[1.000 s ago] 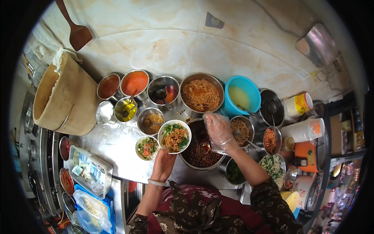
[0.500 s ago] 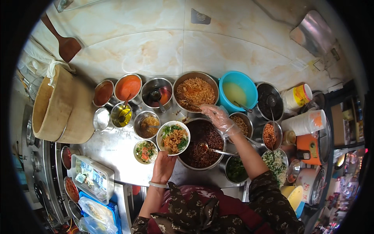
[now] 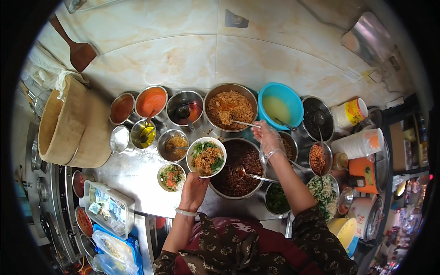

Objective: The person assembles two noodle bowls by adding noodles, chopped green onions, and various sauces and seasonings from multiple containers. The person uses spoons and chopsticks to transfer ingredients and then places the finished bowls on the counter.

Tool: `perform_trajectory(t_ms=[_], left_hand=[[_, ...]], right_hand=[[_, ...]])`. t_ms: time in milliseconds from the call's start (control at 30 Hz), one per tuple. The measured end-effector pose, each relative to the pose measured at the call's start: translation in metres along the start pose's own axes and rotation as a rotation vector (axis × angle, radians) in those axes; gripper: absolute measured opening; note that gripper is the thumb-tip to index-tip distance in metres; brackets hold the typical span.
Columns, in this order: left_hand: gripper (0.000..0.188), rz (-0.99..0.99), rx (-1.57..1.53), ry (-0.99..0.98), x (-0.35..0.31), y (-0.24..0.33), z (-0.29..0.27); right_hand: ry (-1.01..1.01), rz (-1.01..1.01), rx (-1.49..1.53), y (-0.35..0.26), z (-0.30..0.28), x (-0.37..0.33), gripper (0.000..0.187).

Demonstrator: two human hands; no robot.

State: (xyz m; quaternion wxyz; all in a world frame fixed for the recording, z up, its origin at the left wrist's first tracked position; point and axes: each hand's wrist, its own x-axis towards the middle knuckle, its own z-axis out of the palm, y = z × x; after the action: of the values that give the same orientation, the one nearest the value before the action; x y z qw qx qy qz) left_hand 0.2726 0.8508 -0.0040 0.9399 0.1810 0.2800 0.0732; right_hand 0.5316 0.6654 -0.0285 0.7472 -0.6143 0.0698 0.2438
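while the steel bench (image 3: 133, 188) gleams along its left half, there's the big pot of dark red sauce (image 3: 234, 198), parked toward the near edge, and right behind it, up by the far edge, the pot of brown crumbly topping (image 3: 231, 87). now the white bowl (image 3: 207, 139), held over the bench just left of the dark red sauce: round, full, leafy greens (image 3: 200, 147) fringing a rough tan mound of crumbs (image 3: 208, 157). near its left side, nearer the left end, sits a small bowl (image 3: 159, 178), speckled red and green. plastic-gloved right hand (image 3: 266, 137): pinched tight on a spoon (image 3: 246, 123), its tip in the crumbly topping. bare left hand (image 3: 195, 187): gripping the bowl at its near side, some fingers hidden beneath.
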Motion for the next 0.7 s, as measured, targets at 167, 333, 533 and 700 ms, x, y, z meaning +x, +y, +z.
perform_trajectory(t_ms=[167, 333, 533, 700], left_hand=[[0.047, 0.012, 0.031, 0.006, 0.009, -0.001, 0.005], [0.045, -0.006, -0.001, 0.03, 0.025, -0.003, 0.01], [0.042, 0.002, -0.026, -0.043, 0.029, 0.001, 0.013], [0.047, 0.037, -0.026, -0.07, -0.011, 0.008, -0.012]], right_hand=[[-0.017, -0.085, -0.013, -0.006, -0.002, -0.005, 0.043], [-0.064, -0.192, -0.006, -0.04, 0.006, -0.034, 0.046], [-0.127, -0.087, 0.011, -0.077, 0.034, -0.102, 0.041], [-0.218, -0.014, 0.008, -0.062, 0.067, -0.147, 0.041]])
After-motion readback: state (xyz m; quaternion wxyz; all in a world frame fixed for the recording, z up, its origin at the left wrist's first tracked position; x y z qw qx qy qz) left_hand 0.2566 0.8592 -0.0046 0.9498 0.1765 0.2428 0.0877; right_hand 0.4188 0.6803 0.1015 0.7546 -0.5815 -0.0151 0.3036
